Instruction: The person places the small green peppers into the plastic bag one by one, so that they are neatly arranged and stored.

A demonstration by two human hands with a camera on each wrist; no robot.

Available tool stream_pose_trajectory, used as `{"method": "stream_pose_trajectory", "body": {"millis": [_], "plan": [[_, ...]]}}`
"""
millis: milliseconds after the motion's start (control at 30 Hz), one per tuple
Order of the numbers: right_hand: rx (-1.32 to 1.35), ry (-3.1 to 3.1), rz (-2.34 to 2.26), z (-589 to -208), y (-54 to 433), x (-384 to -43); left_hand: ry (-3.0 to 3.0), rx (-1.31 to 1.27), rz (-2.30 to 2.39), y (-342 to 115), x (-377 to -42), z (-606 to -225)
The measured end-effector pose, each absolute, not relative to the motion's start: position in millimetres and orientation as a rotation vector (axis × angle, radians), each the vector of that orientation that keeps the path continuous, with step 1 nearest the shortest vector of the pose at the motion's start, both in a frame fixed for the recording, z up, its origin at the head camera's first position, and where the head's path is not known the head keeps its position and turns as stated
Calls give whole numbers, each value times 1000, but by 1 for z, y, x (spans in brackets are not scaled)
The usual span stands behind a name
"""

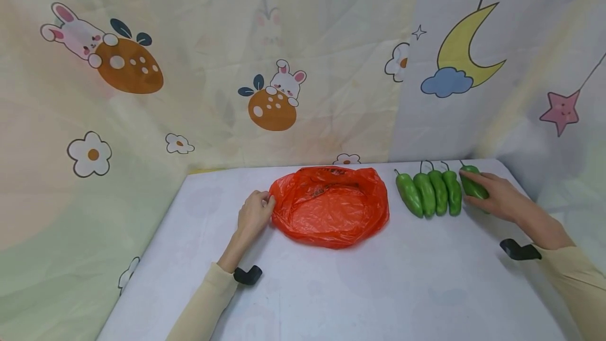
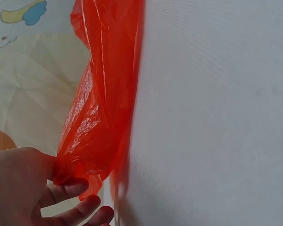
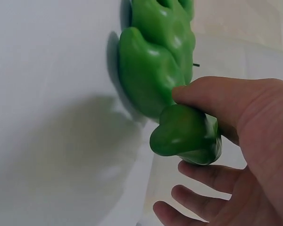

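Note:
A red plastic bag (image 1: 331, 209) lies with its mouth spread wide on the white table. My left hand (image 1: 255, 212) pinches the bag's left rim between thumb and fingers; the left wrist view shows the thin red film (image 2: 99, 108) gathered at the fingertips. At the right, my right hand (image 1: 497, 196) holds a green pepper (image 1: 472, 180) between thumb and fingers. In the right wrist view that pepper (image 3: 186, 134) points its blunt end at the camera. Several more green peppers (image 1: 428, 193) lie side by side just left of it, stems toward the back.
The white table (image 1: 379, 288) ends at a back edge against a hanging printed cloth (image 1: 331, 67). More of this cloth hangs along the left and right sides. A dark band piece (image 1: 519, 250) sits at the right wrist, another (image 1: 248, 276) at the left.

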State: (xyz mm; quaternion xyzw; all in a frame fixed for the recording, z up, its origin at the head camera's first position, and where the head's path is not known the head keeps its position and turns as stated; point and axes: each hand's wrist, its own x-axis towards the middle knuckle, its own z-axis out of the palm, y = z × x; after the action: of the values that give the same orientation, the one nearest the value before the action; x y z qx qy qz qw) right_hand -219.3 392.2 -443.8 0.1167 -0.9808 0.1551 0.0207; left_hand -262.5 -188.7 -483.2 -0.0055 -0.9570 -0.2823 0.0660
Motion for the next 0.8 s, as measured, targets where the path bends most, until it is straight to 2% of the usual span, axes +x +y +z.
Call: {"method": "stream_pose_trajectory", "body": {"millis": [800], "plan": [[387,-3055,506,-427,365,-220,-2889,3,-861,-188,-261,-482]]}}
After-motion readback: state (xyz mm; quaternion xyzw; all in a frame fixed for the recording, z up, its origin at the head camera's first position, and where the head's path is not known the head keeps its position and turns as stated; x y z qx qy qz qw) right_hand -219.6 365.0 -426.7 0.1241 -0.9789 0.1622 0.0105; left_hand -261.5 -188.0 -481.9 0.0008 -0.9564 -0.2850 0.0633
